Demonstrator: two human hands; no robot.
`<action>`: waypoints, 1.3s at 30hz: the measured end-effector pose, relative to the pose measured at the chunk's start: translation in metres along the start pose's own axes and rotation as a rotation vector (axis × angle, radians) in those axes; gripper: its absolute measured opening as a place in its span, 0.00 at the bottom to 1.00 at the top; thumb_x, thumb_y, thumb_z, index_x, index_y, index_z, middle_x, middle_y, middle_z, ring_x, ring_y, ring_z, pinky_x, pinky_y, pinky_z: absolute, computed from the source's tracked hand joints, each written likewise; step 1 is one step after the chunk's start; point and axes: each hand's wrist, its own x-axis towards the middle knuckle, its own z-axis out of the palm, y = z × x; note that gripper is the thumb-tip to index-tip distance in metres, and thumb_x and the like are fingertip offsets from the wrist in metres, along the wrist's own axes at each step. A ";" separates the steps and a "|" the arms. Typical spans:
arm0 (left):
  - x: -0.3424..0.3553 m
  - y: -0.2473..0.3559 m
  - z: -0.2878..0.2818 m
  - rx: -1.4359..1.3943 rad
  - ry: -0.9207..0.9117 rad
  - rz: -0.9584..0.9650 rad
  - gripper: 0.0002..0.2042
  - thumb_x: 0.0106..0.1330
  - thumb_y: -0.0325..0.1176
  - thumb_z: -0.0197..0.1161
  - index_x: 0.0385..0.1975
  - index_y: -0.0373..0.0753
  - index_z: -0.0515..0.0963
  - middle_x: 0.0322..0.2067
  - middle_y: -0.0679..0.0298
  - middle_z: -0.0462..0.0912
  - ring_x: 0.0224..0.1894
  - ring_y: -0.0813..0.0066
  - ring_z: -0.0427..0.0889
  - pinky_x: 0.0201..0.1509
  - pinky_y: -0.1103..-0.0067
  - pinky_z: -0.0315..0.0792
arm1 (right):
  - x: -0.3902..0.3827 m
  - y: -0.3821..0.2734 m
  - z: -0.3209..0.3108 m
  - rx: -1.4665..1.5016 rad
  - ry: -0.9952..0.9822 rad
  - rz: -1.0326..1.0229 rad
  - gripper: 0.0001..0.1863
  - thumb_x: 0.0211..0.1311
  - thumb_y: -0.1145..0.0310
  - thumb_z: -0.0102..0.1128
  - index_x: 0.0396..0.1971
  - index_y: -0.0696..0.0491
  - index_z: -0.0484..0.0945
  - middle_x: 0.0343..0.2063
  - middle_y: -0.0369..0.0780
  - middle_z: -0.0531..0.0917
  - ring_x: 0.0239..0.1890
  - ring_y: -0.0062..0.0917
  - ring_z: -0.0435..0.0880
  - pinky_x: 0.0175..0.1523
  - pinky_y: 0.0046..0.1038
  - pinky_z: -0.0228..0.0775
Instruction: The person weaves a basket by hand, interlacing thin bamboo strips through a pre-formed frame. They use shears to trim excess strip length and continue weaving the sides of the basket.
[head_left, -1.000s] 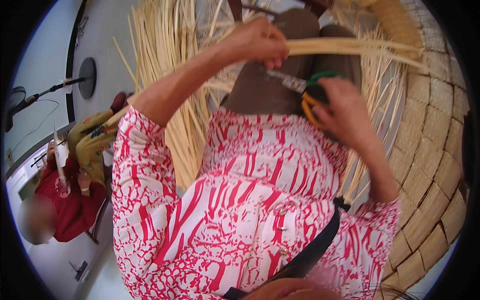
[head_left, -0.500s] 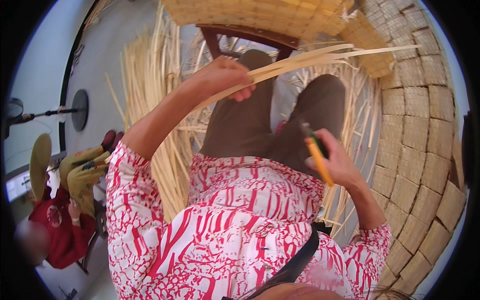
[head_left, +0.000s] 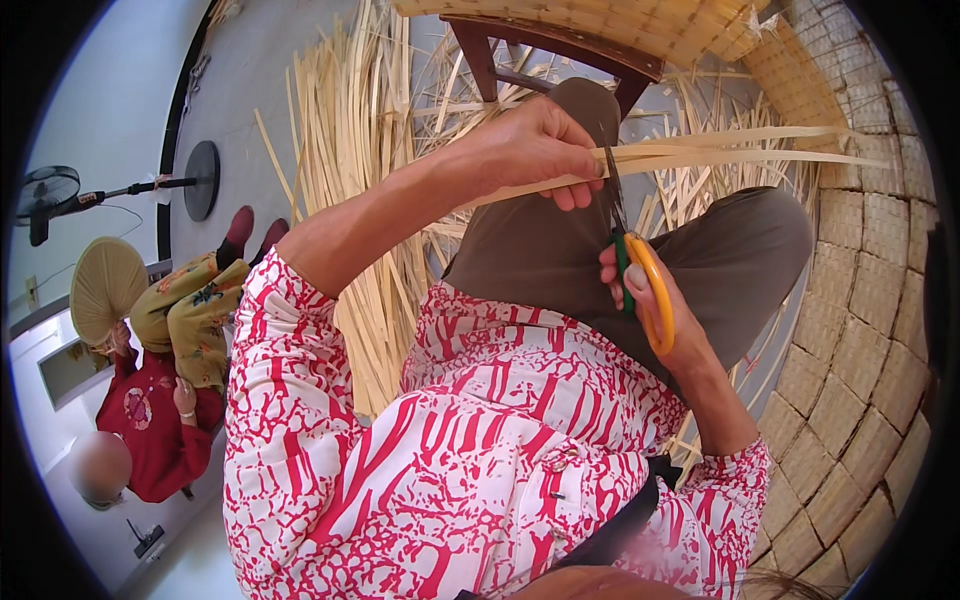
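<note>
Pale flat bamboo-like strips lie pinched in my left hand, above my knees. Their loose ends reach out to the right and fan apart, while the other ends pass back under my wrist. My right hand grips scissors with one orange and one green handle. The dark blades point up and away, and they cross the strips just right of my left fingertips. Whether the blades have cut into the strips I cannot tell.
Long loose strips cover the floor to the left and beyond my legs. A woven sheet rests on a dark wooden stool. Stacked woven pieces line the right. At far left are a seated person and a standing fan.
My right hand has raised the scissors from my lap to the strips, bringing the blades beside my left fingers. My right knee has swung outward, and the whole view has shifted somewhat.
</note>
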 end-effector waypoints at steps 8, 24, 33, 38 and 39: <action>0.000 -0.006 -0.002 0.030 0.012 0.023 0.13 0.65 0.34 0.63 0.35 0.27 0.83 0.26 0.59 0.85 0.28 0.76 0.84 0.35 0.82 0.79 | 0.008 -0.007 0.022 -0.002 0.043 -0.050 0.21 0.64 0.58 0.61 0.45 0.58 0.68 0.34 0.33 0.71 0.36 0.15 0.69 0.41 0.21 0.64; -0.020 -0.049 0.003 0.028 -0.040 -0.167 0.14 0.68 0.36 0.61 0.37 0.28 0.82 0.28 0.57 0.85 0.30 0.75 0.85 0.37 0.82 0.78 | 0.015 0.038 0.023 -0.439 0.004 -0.175 0.12 0.49 0.68 0.56 0.28 0.61 0.73 0.19 0.42 0.74 0.23 0.26 0.74 0.32 0.29 0.68; -0.052 -0.036 -0.008 0.053 -0.057 -0.303 0.16 0.71 0.40 0.60 0.38 0.29 0.82 0.29 0.58 0.86 0.29 0.77 0.85 0.34 0.82 0.78 | 0.011 0.025 0.040 -0.454 -0.050 -0.145 0.11 0.51 0.68 0.58 0.28 0.61 0.74 0.17 0.40 0.76 0.21 0.21 0.75 0.30 0.26 0.68; -0.057 -0.037 -0.008 0.040 -0.028 -0.253 0.16 0.71 0.41 0.60 0.36 0.30 0.82 0.27 0.58 0.86 0.26 0.77 0.84 0.31 0.82 0.77 | 0.012 0.021 0.040 -0.237 -0.079 0.024 0.16 0.60 0.60 0.62 0.33 0.59 0.74 0.23 0.37 0.78 0.26 0.19 0.76 0.35 0.24 0.69; -0.058 -0.039 -0.004 0.019 -0.037 -0.226 0.16 0.71 0.41 0.60 0.35 0.30 0.82 0.27 0.58 0.86 0.26 0.77 0.84 0.31 0.82 0.77 | 0.010 0.024 0.039 -0.132 -0.073 0.061 0.17 0.62 0.58 0.62 0.34 0.59 0.74 0.25 0.36 0.78 0.28 0.18 0.76 0.37 0.23 0.70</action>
